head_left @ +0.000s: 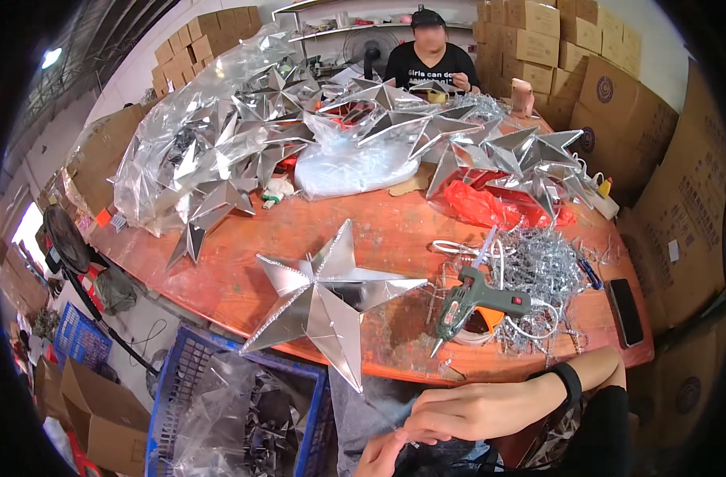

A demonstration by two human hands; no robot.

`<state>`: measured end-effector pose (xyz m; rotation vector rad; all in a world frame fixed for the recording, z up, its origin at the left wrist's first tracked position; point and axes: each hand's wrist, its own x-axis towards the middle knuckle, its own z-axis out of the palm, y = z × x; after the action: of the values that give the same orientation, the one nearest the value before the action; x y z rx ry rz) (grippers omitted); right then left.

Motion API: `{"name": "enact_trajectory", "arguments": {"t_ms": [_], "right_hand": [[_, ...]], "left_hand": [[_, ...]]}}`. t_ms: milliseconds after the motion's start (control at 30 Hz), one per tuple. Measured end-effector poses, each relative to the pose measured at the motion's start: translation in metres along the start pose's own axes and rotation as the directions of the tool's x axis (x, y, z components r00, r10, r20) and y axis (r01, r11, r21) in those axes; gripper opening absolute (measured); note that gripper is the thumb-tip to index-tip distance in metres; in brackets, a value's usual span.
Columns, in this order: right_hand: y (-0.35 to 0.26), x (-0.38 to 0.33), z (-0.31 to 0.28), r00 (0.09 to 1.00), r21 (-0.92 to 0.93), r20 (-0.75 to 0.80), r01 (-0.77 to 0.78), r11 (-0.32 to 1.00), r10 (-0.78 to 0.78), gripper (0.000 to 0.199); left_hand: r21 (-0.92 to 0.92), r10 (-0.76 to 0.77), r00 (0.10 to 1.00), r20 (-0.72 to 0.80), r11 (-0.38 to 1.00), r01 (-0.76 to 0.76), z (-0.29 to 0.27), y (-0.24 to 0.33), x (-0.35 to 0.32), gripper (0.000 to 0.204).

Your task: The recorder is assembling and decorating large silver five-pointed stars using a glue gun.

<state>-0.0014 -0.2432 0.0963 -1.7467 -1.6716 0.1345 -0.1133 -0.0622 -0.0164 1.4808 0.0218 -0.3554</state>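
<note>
A large silver five-pointed star [325,298] lies on the orange-brown table [395,230] right in front of me, one point hanging over the near edge. My right hand [478,411] is low at the table's near edge, fingers stretched leftward, pinching a thin clear wire or strand. My left hand [380,455] shows only partly at the bottom edge, touching the same strand below the right fingers. A green glue gun [468,300] rests on the table to the right of the star, beside a tangle of silver wire lights [542,274].
Many silver stars [395,119] and clear plastic bags pile up across the far table. Another person [431,60] sits at the far side. A black phone [626,312] lies at right. A blue crate [236,413] stands below left; cardboard boxes [617,87] surround.
</note>
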Motion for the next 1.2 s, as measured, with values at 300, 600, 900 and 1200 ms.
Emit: {"name": "enact_trajectory", "arguments": {"t_ms": [300,600,900,1200], "right_hand": [[-0.007,0.000,-0.006,0.999,-0.170,-0.036,-0.009,0.985,0.003,0.017],[-0.006,-0.004,0.003,0.997,-0.343,-0.049,0.047,0.938,-0.067,0.013],[-0.003,0.001,0.010,0.983,-0.301,0.032,0.183,0.936,-0.182,0.020],[-0.003,0.006,0.007,0.975,-0.317,0.080,0.223,0.922,-0.208,0.029]], "left_hand": [[-0.081,0.049,0.990,-0.136,0.995,-0.060,0.012,0.049,-0.009,0.041],[-0.058,0.086,0.964,-0.252,0.993,-0.104,0.012,0.020,-0.002,0.046],[0.246,0.103,0.952,-0.289,0.969,-0.031,0.003,0.030,-0.010,0.046],[-0.387,0.017,0.994,-0.108,0.920,-0.058,0.006,0.034,-0.013,0.039]]}}
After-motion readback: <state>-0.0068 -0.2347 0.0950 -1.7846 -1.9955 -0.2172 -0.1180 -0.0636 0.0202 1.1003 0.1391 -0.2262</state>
